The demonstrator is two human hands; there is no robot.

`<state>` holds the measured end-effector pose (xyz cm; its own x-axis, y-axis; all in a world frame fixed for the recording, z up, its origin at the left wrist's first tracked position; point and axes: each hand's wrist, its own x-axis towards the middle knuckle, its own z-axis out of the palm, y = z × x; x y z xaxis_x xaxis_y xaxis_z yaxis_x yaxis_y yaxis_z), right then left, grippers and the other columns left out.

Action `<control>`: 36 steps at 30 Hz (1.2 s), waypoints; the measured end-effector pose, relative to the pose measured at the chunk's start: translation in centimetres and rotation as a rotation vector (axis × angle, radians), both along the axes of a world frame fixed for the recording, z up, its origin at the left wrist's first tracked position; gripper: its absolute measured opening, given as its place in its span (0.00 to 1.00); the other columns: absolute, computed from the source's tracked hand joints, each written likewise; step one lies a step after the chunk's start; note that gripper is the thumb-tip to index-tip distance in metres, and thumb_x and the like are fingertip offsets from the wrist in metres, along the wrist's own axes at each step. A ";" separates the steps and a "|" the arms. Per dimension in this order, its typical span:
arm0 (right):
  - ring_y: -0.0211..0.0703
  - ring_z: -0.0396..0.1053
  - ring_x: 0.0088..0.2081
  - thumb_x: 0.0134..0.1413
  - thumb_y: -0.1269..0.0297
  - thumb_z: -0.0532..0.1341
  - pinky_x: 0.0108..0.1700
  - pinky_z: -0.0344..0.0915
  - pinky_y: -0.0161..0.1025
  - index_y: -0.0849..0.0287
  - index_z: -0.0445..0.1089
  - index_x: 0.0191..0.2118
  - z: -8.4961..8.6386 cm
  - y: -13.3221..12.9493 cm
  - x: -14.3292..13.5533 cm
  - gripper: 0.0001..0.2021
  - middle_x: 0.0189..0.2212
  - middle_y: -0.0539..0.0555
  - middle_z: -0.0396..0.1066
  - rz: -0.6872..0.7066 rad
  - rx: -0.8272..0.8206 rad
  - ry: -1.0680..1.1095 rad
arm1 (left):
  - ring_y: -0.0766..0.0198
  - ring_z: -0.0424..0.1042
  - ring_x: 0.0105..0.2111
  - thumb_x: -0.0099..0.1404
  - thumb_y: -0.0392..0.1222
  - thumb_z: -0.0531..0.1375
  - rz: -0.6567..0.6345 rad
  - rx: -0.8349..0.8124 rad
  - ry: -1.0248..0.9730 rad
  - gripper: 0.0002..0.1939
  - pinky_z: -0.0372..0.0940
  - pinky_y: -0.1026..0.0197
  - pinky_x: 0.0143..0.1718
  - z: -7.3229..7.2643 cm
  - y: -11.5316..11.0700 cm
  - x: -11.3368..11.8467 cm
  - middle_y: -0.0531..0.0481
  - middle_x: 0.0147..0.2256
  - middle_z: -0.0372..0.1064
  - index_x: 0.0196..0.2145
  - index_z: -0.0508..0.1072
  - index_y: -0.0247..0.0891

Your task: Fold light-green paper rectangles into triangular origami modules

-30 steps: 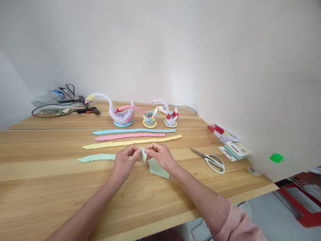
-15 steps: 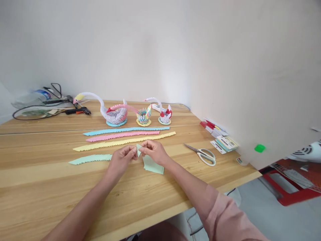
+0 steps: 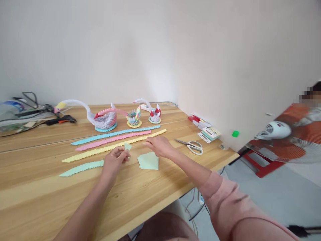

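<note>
My left hand (image 3: pixel 116 160) pinches a small folded pale green paper piece (image 3: pixel 127 146) between thumb and fingers. The end of the pale green pleated paper strip (image 3: pixel 82 168) lies just left of that hand. My right hand (image 3: pixel 157 145) hangs empty with its fingers loosely bent and a little apart, pointing left. Below it a pile of pale green paper sheets (image 3: pixel 148 161) rests on the table. Beyond both hands lie a yellow pleated strip (image 3: pixel 112 146), a pink one (image 3: pixel 112 140) and a blue one (image 3: pixel 115 134).
Folded-paper swans (image 3: pixel 106 118) stand at the back, one with a small multicoloured bowl-shaped body (image 3: pixel 134 117). Scissors (image 3: pixel 192 145) and packs of paper (image 3: pixel 210 133) lie to the right. A glue gun (image 3: pixel 61 119) with cables is far left. A fan (image 3: pixel 274 130) stands beyond the table.
My right hand has let go of the small green paper and moved right, over the paper pile. My left hand still holds the piece. The view has turned right.
</note>
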<state>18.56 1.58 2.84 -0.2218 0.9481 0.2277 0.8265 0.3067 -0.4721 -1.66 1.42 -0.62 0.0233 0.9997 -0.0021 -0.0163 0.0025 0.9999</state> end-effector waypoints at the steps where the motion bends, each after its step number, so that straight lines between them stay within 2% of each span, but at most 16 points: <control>1: 0.37 0.61 0.23 0.54 0.55 0.56 0.27 0.48 0.34 0.58 0.66 0.22 0.2 -1.0 1.2 0.15 0.19 0.51 0.66 -0.070 -0.005 -0.051 | 0.67 0.66 0.19 0.45 0.50 0.64 0.024 -0.006 -0.014 0.15 0.63 0.63 0.25 0.0 0.1 -0.1 0.52 0.21 0.69 0.25 0.68 0.36; 3: 0.36 0.58 0.21 0.54 0.56 0.56 0.26 0.47 0.34 0.58 0.64 0.19 -0.3 -3.4 3.8 0.16 0.17 0.50 0.64 -0.200 -0.041 -0.053 | 0.66 0.68 0.20 0.45 0.48 0.65 0.074 -0.030 -0.068 0.15 0.64 0.62 0.26 0.1 0.2 -0.1 0.53 0.21 0.70 0.26 0.67 0.37; 5: 0.35 0.57 0.20 0.50 0.58 0.58 0.26 0.47 0.33 0.59 0.62 0.17 -1.8 -6.0 6.0 0.16 0.16 0.49 0.64 -0.305 -0.101 0.068 | 0.67 0.68 0.21 0.46 0.47 0.65 0.083 -0.032 -0.116 0.14 0.65 0.62 0.29 0.3 0.2 0.1 0.54 0.22 0.70 0.26 0.67 0.37; 7: 0.35 0.58 0.20 0.51 0.59 0.56 0.25 0.49 0.32 0.60 0.63 0.17 -3.5 -7.8 7.7 0.15 0.15 0.48 0.64 -0.409 -0.104 0.211 | 0.67 0.68 0.22 0.46 0.47 0.65 0.057 -0.028 -0.170 0.14 0.65 0.61 0.30 0.5 0.0 0.4 0.55 0.23 0.70 0.26 0.67 0.37; 10: 0.35 0.59 0.21 0.55 0.59 0.51 0.27 0.52 0.33 0.60 0.63 0.20 -5.5 -8.8 9.0 0.17 0.17 0.49 0.64 -0.520 -0.022 0.271 | 0.66 0.69 0.22 0.48 0.48 0.64 0.011 -0.035 -0.188 0.14 0.64 0.62 0.29 0.9 -0.6 0.8 0.54 0.23 0.71 0.26 0.67 0.37; 12: 0.35 0.57 0.21 0.54 0.57 0.51 0.26 0.52 0.33 0.60 0.61 0.19 -6.1 -8.7 9.2 0.17 0.16 0.48 0.62 -0.540 0.001 0.306 | 0.67 0.68 0.22 0.48 0.47 0.64 -0.018 -0.043 -0.205 0.14 0.64 0.62 0.29 1.1 -1.0 0.8 0.54 0.22 0.70 0.26 0.66 0.37; 15: 0.34 0.55 0.19 0.54 0.55 0.51 0.25 0.52 0.33 0.59 0.58 0.18 -6.3 -8.4 9.0 0.18 0.15 0.47 0.60 -0.548 -0.004 0.364 | 0.68 0.67 0.22 0.50 0.47 0.63 -0.051 -0.033 -0.260 0.13 0.64 0.63 0.29 1.2 -1.4 0.8 0.55 0.23 0.70 0.26 0.66 0.37; 19: 0.34 0.55 0.18 0.52 0.53 0.52 0.24 0.53 0.33 0.59 0.58 0.19 -6.0 -8.3 8.8 0.18 0.15 0.47 0.61 -0.569 -0.027 0.409 | 0.68 0.67 0.21 0.51 0.48 0.62 -0.108 -0.028 -0.277 0.12 0.63 0.63 0.29 0.5 -1.5 1.2 0.55 0.23 0.69 0.25 0.65 0.37; 24: 0.35 0.56 0.18 0.50 0.51 0.52 0.24 0.53 0.33 0.59 0.59 0.19 -6.0 -8.2 8.5 0.18 0.15 0.47 0.61 -0.602 -0.028 0.409 | 0.67 0.65 0.20 0.52 0.48 0.60 -0.062 0.001 -0.217 0.11 0.62 0.63 0.27 -0.4 -1.4 1.5 0.55 0.21 0.68 0.25 0.66 0.38; 32: 0.34 0.54 0.18 0.48 0.52 0.52 0.23 0.51 0.33 0.59 0.59 0.18 -6.2 -7.9 7.2 0.18 0.15 0.48 0.60 -0.641 -0.014 0.421 | 0.68 0.63 0.20 0.56 0.46 0.57 -0.047 0.069 -0.129 0.09 0.61 0.65 0.26 -0.7 -1.5 0.8 0.56 0.21 0.65 0.24 0.63 0.39; 36: 0.36 0.56 0.21 0.49 0.54 0.52 0.25 0.51 0.34 0.59 0.61 0.18 -5.7 -9.3 6.4 0.16 0.17 0.50 0.62 -0.703 0.029 0.379 | 0.69 0.61 0.18 0.57 0.46 0.57 -0.081 0.095 -0.065 0.09 0.57 0.66 0.23 -1.4 -2.2 0.9 0.57 0.20 0.63 0.24 0.64 0.39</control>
